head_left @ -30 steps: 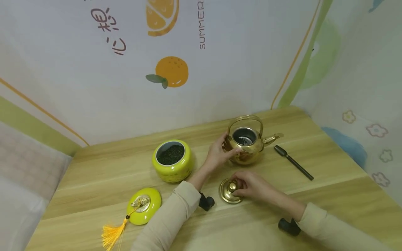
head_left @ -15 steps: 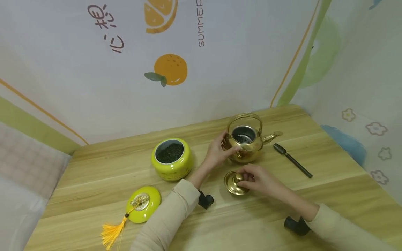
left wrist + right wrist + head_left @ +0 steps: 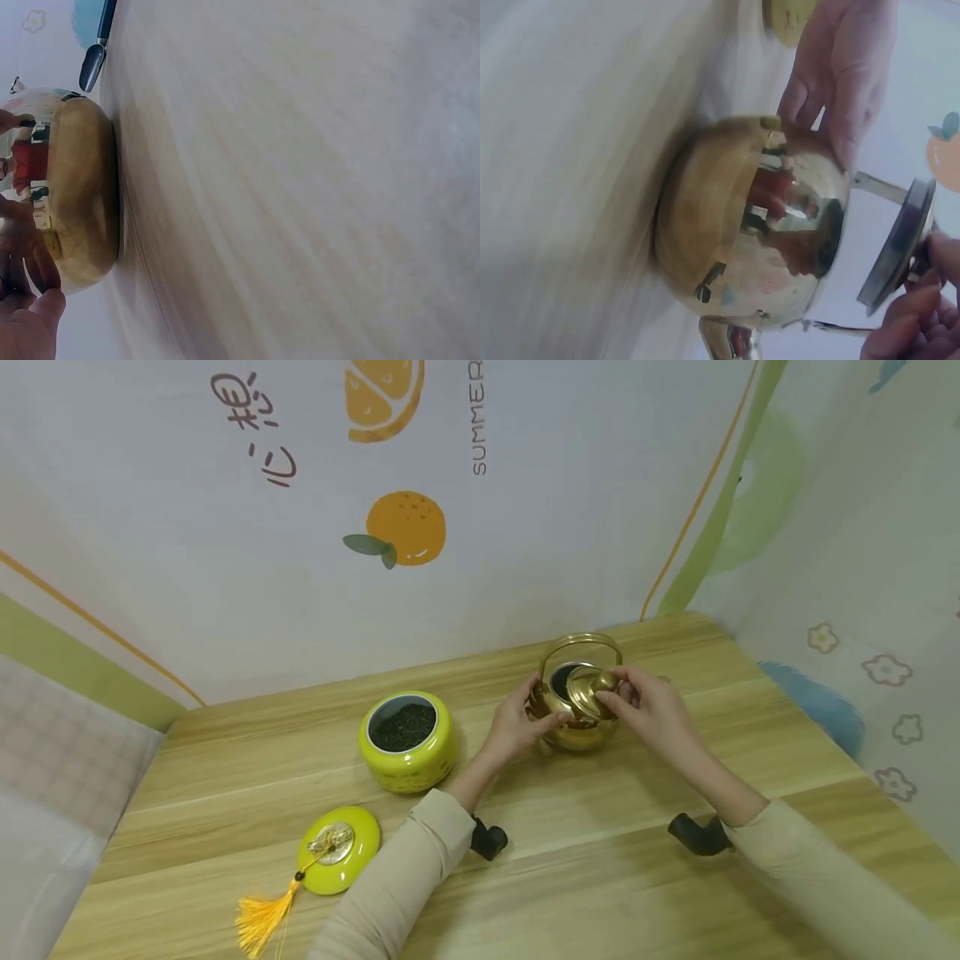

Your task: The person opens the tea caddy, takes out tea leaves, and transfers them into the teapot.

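Observation:
The golden teapot stands upright on the table with its arched handle raised. My left hand holds its left side, thumb on the front of the body. Above the opening, my right hand pinches the knob of the golden lid. The lid is tilted and covers part of the opening in the head view; in the right wrist view the lid is apart from the teapot body. My right hand hides most of the spout in the head view.
A yellow jar filled with dark tea leaves stands open at the left. Its yellow lid, with an orange tassel, lies nearer the front. A dark tea scoop lies beyond the teapot in the left wrist view. A printed curtain hangs behind.
My right hand has lifted the golden lid off the table and carried it up and away from me to over the teapot. My left hand has stayed on the teapot.

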`<state>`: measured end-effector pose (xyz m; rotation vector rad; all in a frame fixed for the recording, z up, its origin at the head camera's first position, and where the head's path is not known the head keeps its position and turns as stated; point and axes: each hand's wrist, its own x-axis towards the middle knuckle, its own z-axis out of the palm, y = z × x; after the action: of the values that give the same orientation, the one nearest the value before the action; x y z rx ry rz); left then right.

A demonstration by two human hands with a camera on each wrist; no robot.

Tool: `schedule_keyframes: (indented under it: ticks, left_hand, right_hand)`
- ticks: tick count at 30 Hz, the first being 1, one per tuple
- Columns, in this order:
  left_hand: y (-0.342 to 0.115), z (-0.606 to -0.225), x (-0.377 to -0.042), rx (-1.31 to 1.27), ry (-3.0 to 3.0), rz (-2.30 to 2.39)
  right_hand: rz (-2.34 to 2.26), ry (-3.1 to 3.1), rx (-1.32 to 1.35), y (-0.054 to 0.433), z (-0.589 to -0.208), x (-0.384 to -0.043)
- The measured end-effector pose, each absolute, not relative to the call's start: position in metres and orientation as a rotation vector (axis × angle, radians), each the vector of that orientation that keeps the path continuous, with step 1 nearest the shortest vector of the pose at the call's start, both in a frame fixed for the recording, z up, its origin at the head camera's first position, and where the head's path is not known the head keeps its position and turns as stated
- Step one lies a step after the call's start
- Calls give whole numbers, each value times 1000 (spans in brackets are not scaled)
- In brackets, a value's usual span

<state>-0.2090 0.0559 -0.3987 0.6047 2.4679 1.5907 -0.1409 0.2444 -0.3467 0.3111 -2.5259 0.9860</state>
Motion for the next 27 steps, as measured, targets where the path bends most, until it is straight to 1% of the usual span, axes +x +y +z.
schedule_keyframes:
  ticks: [5, 11, 20, 27]
  left_hand:
    - [55, -398, -208, 605, 2455, 1600]
    - [55, -398, -208, 587, 2455, 1608]
    - [56, -400, -208, 601, 2453, 1597]
    - [55, -399, -209, 600, 2463, 1589]
  right_hand:
    - [833, -2558, 295, 236, -349, -159]
    - [723, -2629, 250, 230, -350, -171]
    - [698, -2726, 188, 229, -351, -178]
    - [714, -2737, 189, 228, -351, -180]
